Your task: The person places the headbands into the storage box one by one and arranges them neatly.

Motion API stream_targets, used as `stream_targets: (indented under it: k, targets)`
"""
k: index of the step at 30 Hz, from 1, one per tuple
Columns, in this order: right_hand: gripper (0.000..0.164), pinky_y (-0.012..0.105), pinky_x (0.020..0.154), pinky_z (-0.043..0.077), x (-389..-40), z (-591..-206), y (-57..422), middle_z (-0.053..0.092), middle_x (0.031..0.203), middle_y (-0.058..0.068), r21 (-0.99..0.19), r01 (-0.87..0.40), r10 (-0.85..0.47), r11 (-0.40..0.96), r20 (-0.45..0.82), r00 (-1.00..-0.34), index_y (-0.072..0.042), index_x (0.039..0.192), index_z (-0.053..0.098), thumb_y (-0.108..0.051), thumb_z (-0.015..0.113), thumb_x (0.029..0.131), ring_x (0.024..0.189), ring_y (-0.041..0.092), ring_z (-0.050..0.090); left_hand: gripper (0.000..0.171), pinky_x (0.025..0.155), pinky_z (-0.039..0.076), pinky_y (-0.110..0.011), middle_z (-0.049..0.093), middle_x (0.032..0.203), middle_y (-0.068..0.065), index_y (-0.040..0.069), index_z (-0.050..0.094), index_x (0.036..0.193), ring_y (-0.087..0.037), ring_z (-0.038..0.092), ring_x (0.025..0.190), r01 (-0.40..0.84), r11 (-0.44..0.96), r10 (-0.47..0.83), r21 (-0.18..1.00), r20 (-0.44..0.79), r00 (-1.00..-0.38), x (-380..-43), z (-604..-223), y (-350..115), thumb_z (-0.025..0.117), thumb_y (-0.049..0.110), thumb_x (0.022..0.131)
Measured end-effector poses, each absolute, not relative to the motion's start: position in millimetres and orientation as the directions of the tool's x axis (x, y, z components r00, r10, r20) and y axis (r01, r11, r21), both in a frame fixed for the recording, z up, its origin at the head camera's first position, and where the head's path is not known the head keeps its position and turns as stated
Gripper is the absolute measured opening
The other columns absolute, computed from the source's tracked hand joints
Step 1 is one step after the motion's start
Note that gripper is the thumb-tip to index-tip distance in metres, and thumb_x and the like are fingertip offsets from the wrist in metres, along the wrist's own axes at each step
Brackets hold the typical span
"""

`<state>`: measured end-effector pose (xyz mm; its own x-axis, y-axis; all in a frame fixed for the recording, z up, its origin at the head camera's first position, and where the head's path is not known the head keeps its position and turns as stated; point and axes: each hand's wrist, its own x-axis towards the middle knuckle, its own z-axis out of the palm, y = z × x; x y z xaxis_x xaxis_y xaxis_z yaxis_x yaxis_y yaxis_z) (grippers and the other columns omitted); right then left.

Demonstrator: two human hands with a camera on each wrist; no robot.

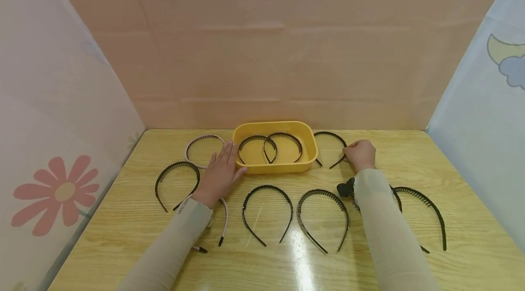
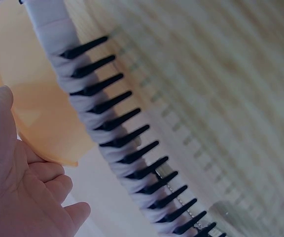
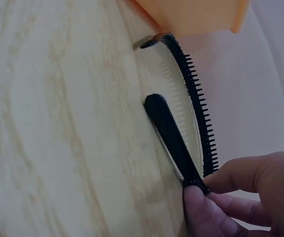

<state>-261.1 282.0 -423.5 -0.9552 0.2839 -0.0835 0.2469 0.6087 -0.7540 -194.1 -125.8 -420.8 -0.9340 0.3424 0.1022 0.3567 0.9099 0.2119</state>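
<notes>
My left hand (image 1: 221,170) rests with extended fingers against the left end of a yellow bin (image 1: 275,169). Two dark toothed headbands (image 1: 283,134) lie overlapping inside that bin. To the bin's right, my right hand (image 1: 361,155) pinches one arm of a black headband (image 1: 328,133) between thumb and fingers. The right wrist view shows this black headband (image 3: 196,94) with small teeth, close to the table surface. Across the left wrist view runs a pale pink wrapped headband (image 2: 90,106) with black teeth, apart from the left hand (image 2: 33,182).
Behind the left hand lies a pink headband (image 1: 187,147), with a black one (image 1: 157,181) nearer. Another pink headband (image 1: 226,222) is partly under the left forearm. Dark headbands (image 1: 245,204) line the front, one with a black bow (image 1: 346,188) by the right sleeve. Walls enclose the table.
</notes>
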Motion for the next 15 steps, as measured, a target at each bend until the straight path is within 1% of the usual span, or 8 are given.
stream_targets:
  k: [3,6,9,11,15]
  targets:
    - [0.030,0.034,0.072,0.061,-260,-422,282,0.072,0.090,0.020,-0.771,0.249,0.278,0.586,-0.097,-0.956,0.013,0.114,0.067,-0.011,0.062,0.097,0.056,0.008,0.068,0.079,0.122,0.017,-0.059,0.012,0.167,-0.021,-0.004,0.014,0.161,-0.036,0.015,0.154,0.355,0.910,0.341,0.216,0.098,-0.935,-194,-421,-126,0.042,0.048,0.108]
    - [0.030,0.025,0.064,0.057,-259,-421,282,0.070,0.102,0.023,-0.788,0.254,0.270,0.561,-0.116,-0.956,0.011,0.116,0.066,-0.013,0.062,0.098,0.059,0.009,0.069,0.079,0.121,0.017,-0.059,0.012,0.167,-0.021,-0.004,0.015,0.160,-0.036,0.015,0.154,0.354,0.910,0.340,0.218,0.099,-0.935,-194,-421,-126,0.042,0.048,0.108]
    - [0.032,0.024,0.061,0.055,-256,-418,281,0.065,0.114,0.027,-0.806,0.261,0.269,0.532,-0.131,-0.954,0.010,0.118,0.065,-0.015,0.061,0.099,0.064,0.011,0.070,0.079,0.121,0.018,-0.060,0.013,0.167,-0.021,-0.004,0.015,0.160,-0.036,0.015,0.154,0.357,0.908,0.341,0.222,0.106,-0.934,-193,-421,-126,0.043,0.048,0.108]
    - [0.033,0.025,0.061,0.057,-255,-416,281,0.062,0.119,0.029,-0.815,0.269,0.273,0.513,-0.142,-0.952,0.009,0.120,0.065,-0.015,0.060,0.099,0.067,0.013,0.071,0.079,0.121,0.018,-0.060,0.014,0.167,-0.021,-0.004,0.016,0.160,-0.036,0.015,0.154,0.357,0.907,0.342,0.221,0.106,-0.934,-193,-420,-125,0.043,0.048,0.108]
    - [0.035,0.027,0.064,0.060,-252,-413,280,0.062,0.120,0.028,-0.830,0.268,0.288,0.489,-0.136,-0.948,0.009,0.125,0.063,-0.015,0.059,0.100,0.070,0.013,0.072,0.079,0.122,0.017,-0.059,0.013,0.167,-0.021,-0.004,0.015,0.160,-0.035,0.013,0.155,0.355,0.909,0.342,0.217,0.095,-0.935,-193,-420,-125,0.042,0.048,0.108]
